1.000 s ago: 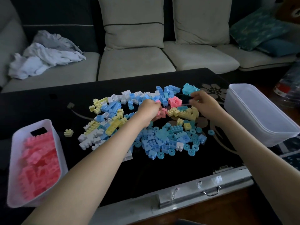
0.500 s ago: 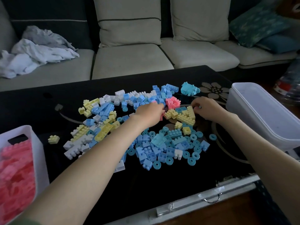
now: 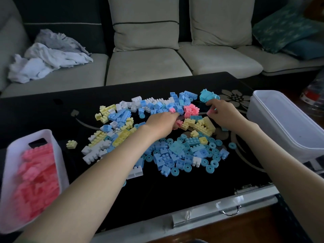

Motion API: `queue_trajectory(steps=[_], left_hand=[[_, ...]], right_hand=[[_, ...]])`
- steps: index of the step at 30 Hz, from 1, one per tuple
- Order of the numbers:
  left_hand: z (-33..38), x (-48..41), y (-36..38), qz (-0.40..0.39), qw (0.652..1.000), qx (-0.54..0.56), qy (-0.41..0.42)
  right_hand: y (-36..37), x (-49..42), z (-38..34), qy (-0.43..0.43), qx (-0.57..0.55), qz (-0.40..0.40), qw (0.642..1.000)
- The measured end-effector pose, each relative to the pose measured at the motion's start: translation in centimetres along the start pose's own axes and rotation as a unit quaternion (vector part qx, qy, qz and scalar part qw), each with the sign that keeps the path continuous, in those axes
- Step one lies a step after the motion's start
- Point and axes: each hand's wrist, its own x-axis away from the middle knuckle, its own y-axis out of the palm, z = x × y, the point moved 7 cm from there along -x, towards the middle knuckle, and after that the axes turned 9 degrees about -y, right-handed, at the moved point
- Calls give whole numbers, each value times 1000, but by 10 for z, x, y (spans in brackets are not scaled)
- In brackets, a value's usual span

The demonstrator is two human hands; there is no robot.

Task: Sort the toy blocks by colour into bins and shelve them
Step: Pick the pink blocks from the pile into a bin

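A loose pile of blue, yellow, white and pink toy blocks [image 3: 175,151] covers the middle of the black table [image 3: 184,188]. My left hand [image 3: 162,124] reaches into the pile's far side, its fingers curled over a pink block [image 3: 178,123]. A small cluster of pink blocks [image 3: 191,110] lies just beyond its fingertips. To the right, my right hand [image 3: 223,114] has curled fingers, with its index tip against a teal toy piece [image 3: 207,96]. What it holds is hidden. At the near left, a white bin [image 3: 57,155] holds several pink blocks.
An empty white tub [image 3: 280,123] stands at the table's right edge. One yellow block [image 3: 71,144] lies apart, left of the pile. Behind the table is a sofa [image 3: 147,67] with cushions and crumpled cloths [image 3: 49,57]. A drawer handle [image 3: 229,211] shows on the table's front.
Both hands stay in the far part of the pile. The right hand has shifted up toward the teal toy piece. The view has swung, so the pink bin is in fuller view.
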Motion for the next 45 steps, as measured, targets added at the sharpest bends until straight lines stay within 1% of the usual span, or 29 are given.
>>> queue_trajectory(steps=[3, 6, 9, 11, 13, 16, 18, 19, 21, 22, 24, 25, 28, 29, 31, 32, 34, 35, 36, 37, 38, 40, 42, 44, 45], left_hand=[[-19, 20, -21, 6, 999, 24, -35], [-60, 58, -52, 16, 995, 43, -91], [-115, 111, -74, 60, 985, 67, -148], [-158, 149, -82, 92, 978, 59, -180], [-200, 184, -82, 100, 968, 77, -219], [-240, 225, -78, 108, 946, 151, -266], [-251, 237, -64, 76, 943, 168, -276], [-254, 241, -52, 42, 946, 164, -277], [-257, 245, -30, -33, 948, 149, -280], [-259, 246, -23, -54, 950, 127, -281], [-263, 242, -18, -44, 958, 51, -278], [-265, 241, -16, -36, 959, 34, -280], [-268, 233, -11, -51, 950, 63, -301], [-267, 230, -12, -47, 950, 50, -304], [-262, 225, -25, 13, 955, -10, -297], [-256, 222, -36, 65, 956, -25, -286], [-241, 216, -59, 180, 947, 9, -266], [-231, 209, -69, 220, 941, 34, -255], [-221, 197, -73, 241, 938, 51, -245], [-208, 183, -76, 247, 938, 62, -234], [-194, 167, -76, 235, 944, 71, -222], [-159, 131, -70, 190, 960, 94, -185], [-124, 98, -60, 153, 971, 108, -146], [-98, 71, -50, 126, 980, 108, -112], [-84, 54, -44, 111, 983, 107, -98]], right_hand=[[-8, 6, -51, -51, -55, 6, 997], [-2, 15, -125, -95, -137, -22, 986], [23, 34, -211, -145, -234, -72, 959], [44, 51, -271, -182, -283, -120, 934], [58, 66, -321, -223, -302, -150, 915], [78, 78, -362, -246, -315, -180, 899], [95, 87, -376, -259, -285, -212, 898], [104, 92, -380, -269, -253, -224, 902], [108, 99, -382, -281, -197, -235, 909], [106, 101, -382, -298, -174, -233, 909], [102, 101, -380, -346, -111, -232, 902], [102, 101, -379, -364, -78, -244, 896], [107, 100, -381, -401, -14, -281, 872], [109, 100, -383, -414, -14, -278, 866], [103, 95, -380, -419, -62, -260, 868], [97, 90, -373, -409, -101, -243, 874], [82, 72, -354, -387, -150, -203, 887], [75, 61, -338, -367, -153, -188, 898], [70, 50, -319, -345, -143, -175, 911], [68, 37, -299, -319, -131, -163, 924], [65, 25, -277, -289, -124, -148, 938], [61, 1, -222, -210, -108, -101, 966], [57, -17, -162, -125, -48, -71, 988], [63, -21, -116, -66, 38, -99, 992], [67, -21, -97, -60, 79, -124, 987]])
